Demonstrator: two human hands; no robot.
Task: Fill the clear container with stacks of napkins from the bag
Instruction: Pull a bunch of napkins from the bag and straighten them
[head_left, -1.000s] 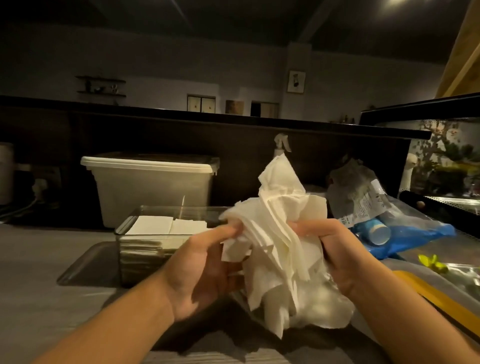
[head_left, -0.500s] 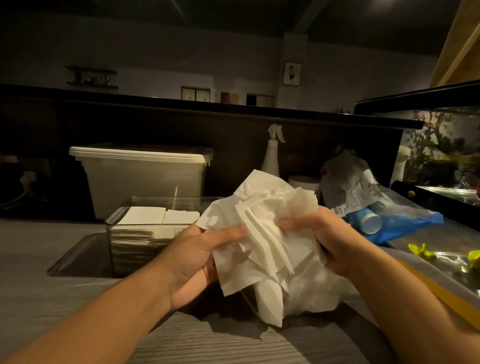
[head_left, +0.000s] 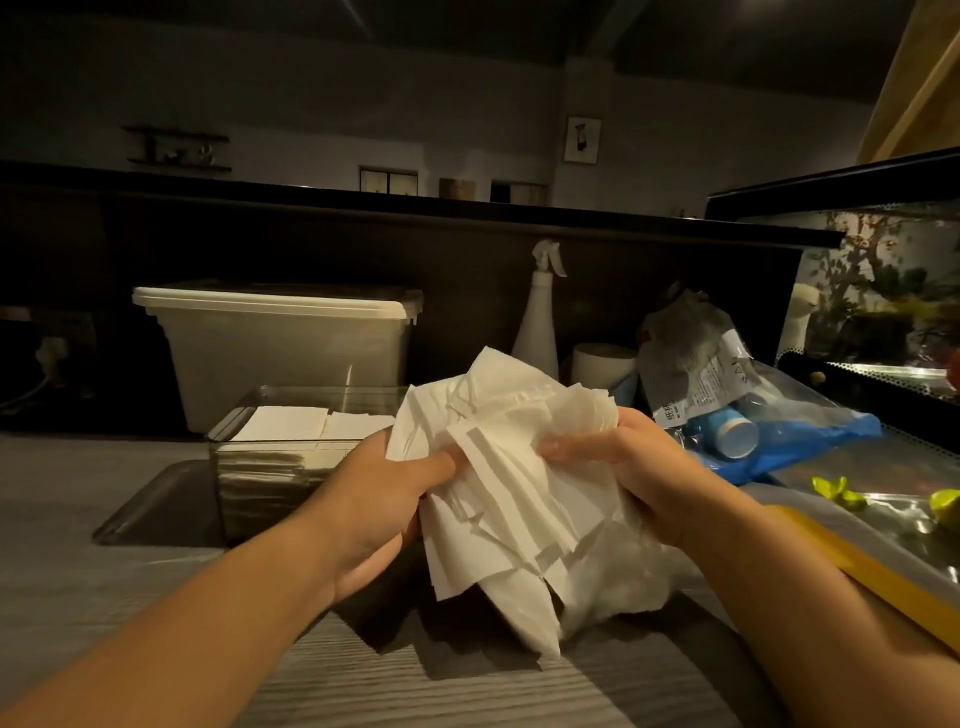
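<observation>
Napkins (head_left: 498, 467): a loose, fanned bundle of white paper sheets, held above the counter (head_left: 104, 571), just right of the clear container (head_left: 249, 467).

Grip state:
- The left hand (head_left: 384, 499) grips the bundle's left edge, with the thumb curled over the front.
- The right hand (head_left: 639, 467) pinches the right edge, with the thumb on the front face.

Handling, as judged:
- The paper looks very light and soft, with no stiffness of its own, so unsupported corners droop.
- Sheets likely slide over one another and crease or tear under a hard pull.
- Hold the bundle at opposite edges and press through its full thickness. The edges probably need squaring before the bundle will sit flat beside the stacks (head_left: 291, 423) already in the container.

Hidden or unclear:
- The fingers of both hands behind the paper are not visible.
- The white plastic bag (head_left: 623, 577) lies crumpled below the bundle. Its mouth is covered, and whether the lowest sheets are inside it cannot be told.
- The container's right end is hidden behind the bundle and left hand, so the free space there is unknown.
- Low light prevents any sheet count.
</observation>
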